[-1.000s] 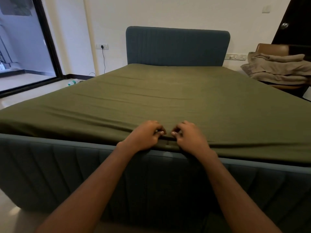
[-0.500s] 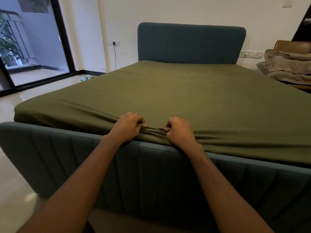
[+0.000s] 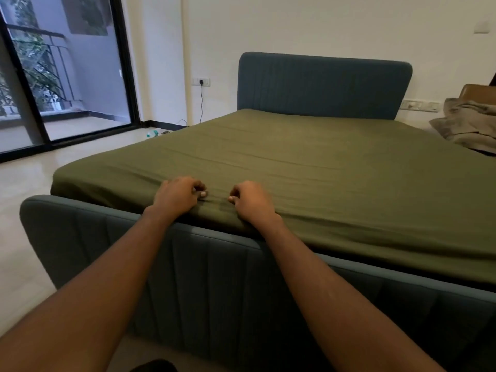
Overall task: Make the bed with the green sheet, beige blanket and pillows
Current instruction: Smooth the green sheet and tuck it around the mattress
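Observation:
The green sheet (image 3: 308,167) lies spread over the whole mattress of a blue-grey bed, with a few long creases. My left hand (image 3: 178,196) and my right hand (image 3: 252,202) rest side by side at the foot edge. Both have curled fingers pinching the sheet's edge, a small gap between them. The folded beige blanket (image 3: 469,124) lies heaped on a chair at the far right. No pillows are in view.
The padded footboard (image 3: 188,253) runs across in front of me; the headboard (image 3: 322,84) stands against the back wall. A glass balcony door (image 3: 61,76) is on the left. A plastic bottle (image 3: 153,133) lies on the floor near a plugged-in cable (image 3: 201,103).
My hands have shifted left along the foot edge and moved slightly apart, still gripping the sheet. The view has swung left, so more of the balcony door shows.

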